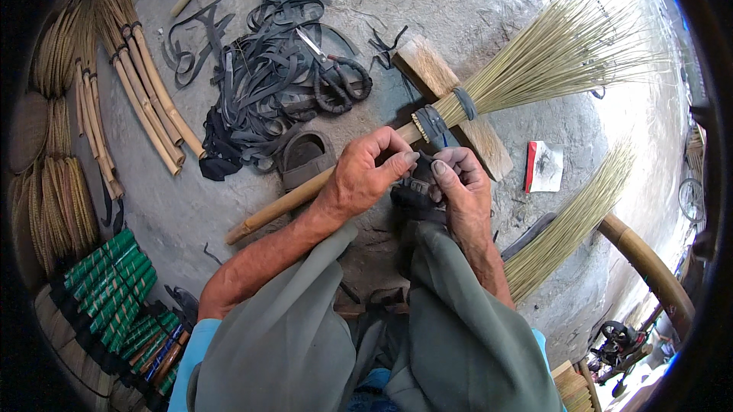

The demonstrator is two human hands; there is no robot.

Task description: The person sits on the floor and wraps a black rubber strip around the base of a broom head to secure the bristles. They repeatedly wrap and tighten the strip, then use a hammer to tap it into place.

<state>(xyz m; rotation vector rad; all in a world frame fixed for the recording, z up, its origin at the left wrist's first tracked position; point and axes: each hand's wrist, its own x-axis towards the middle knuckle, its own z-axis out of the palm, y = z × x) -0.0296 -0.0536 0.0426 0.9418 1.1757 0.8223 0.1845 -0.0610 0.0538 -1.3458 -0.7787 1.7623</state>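
A broom of pale straw bristles (534, 57) lies slanting in front of me, its bamboo handle (279, 208) running to the lower left. Dark rubber bands (432, 123) bind the bristles where they meet the handle, over a wooden block (489, 151). Just below this binding my left hand (368, 171) and my right hand (467, 183) come close together, fingers pinched. Between their fingertips is a dark rubber strip (425, 168), partly covered by the thumbs. My left wrist lies across the handle.
Beyond my left hand sits a tangled heap of dark rubber strips (263, 64), with scissors (336, 80) on it and a sandal (304, 156) beside it. Bamboo-handled brooms (145, 91) and green-wrapped handles (111, 282) are at left. At right lie a red-and-white packet (544, 166) and loose bristles (569, 221).
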